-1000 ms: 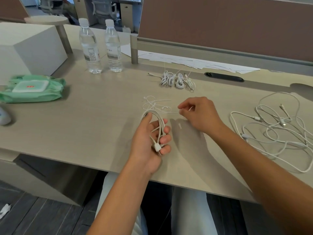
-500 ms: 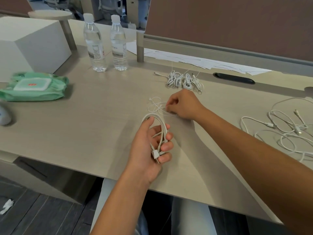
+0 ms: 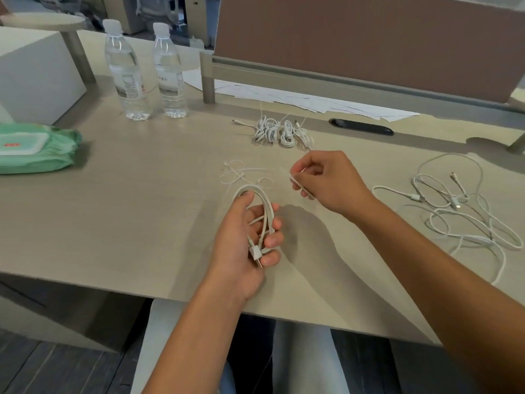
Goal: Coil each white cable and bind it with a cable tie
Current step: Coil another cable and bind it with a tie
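My left hand grips a coiled white cable above the desk, its plug end sticking out by my lower fingers. My right hand pinches a thin white cable tie a little to the right of and beyond the coil. Loose cable ties lie on the desk just past the coil. Several bound white cables sit in a row farther back. A tangle of uncoiled white cables spreads over the desk's right side.
Two water bottles stand at the back left, beside a white box. A green pack of wipes lies at the left. Papers and a brown partition line the back. The desk edge runs close to my lap.
My right hand reached into the loose ties by the coil, then drew back to the right holding one tie. My left hand kept the coil in place.
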`<state>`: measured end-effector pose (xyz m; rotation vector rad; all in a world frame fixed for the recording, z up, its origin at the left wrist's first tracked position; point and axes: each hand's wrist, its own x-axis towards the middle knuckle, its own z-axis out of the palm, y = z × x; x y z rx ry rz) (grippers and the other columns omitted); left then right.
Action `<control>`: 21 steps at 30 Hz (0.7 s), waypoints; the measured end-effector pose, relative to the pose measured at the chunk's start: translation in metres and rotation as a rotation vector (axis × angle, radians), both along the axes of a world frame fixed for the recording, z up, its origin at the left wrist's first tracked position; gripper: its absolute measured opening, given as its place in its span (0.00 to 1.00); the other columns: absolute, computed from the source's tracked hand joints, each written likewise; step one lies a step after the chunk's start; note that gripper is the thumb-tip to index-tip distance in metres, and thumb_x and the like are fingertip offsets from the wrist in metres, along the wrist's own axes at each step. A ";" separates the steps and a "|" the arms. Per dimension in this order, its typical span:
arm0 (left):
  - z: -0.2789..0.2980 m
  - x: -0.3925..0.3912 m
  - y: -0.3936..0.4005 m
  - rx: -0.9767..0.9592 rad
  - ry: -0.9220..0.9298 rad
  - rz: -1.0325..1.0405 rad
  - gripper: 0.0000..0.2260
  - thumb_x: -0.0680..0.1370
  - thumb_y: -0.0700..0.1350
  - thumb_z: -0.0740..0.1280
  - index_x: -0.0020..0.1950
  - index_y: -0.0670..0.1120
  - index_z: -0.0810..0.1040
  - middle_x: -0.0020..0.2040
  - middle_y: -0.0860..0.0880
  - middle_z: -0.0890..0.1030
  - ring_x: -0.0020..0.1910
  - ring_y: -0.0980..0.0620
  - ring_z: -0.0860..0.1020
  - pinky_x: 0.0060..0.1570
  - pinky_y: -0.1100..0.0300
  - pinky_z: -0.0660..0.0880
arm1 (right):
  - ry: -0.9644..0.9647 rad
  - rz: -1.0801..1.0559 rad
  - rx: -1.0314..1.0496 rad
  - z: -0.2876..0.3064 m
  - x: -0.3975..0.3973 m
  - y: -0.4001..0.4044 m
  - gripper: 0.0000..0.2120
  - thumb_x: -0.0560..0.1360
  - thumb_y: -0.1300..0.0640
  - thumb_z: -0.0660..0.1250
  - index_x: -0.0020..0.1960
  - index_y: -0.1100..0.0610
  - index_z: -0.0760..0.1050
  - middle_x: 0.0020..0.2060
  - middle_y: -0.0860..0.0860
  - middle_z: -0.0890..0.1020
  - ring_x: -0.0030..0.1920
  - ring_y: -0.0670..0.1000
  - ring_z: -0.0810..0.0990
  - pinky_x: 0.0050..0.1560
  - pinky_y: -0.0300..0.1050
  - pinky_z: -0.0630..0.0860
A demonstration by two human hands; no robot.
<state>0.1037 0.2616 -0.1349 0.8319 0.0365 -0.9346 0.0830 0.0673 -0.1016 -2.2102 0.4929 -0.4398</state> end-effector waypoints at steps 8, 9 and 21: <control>0.000 -0.030 -0.018 0.045 -0.025 -0.100 0.18 0.82 0.57 0.62 0.58 0.42 0.74 0.35 0.47 0.74 0.26 0.54 0.65 0.19 0.66 0.56 | 0.080 -0.082 -0.130 0.002 -0.068 -0.011 0.12 0.78 0.55 0.64 0.45 0.54 0.86 0.36 0.46 0.84 0.38 0.46 0.82 0.43 0.50 0.81; 0.000 -0.034 -0.021 0.047 -0.024 -0.110 0.18 0.82 0.57 0.62 0.58 0.41 0.74 0.35 0.47 0.74 0.25 0.54 0.65 0.19 0.66 0.57 | 0.083 -0.077 -0.132 0.004 -0.076 -0.012 0.12 0.77 0.52 0.64 0.46 0.54 0.86 0.39 0.49 0.85 0.40 0.49 0.82 0.46 0.52 0.81; 0.004 -0.056 -0.055 0.022 -0.009 -0.185 0.18 0.83 0.56 0.61 0.57 0.41 0.74 0.35 0.46 0.73 0.25 0.53 0.64 0.18 0.67 0.57 | 0.169 0.033 -0.430 0.018 -0.130 -0.037 0.13 0.85 0.53 0.61 0.50 0.49 0.84 0.48 0.46 0.77 0.48 0.47 0.78 0.51 0.43 0.72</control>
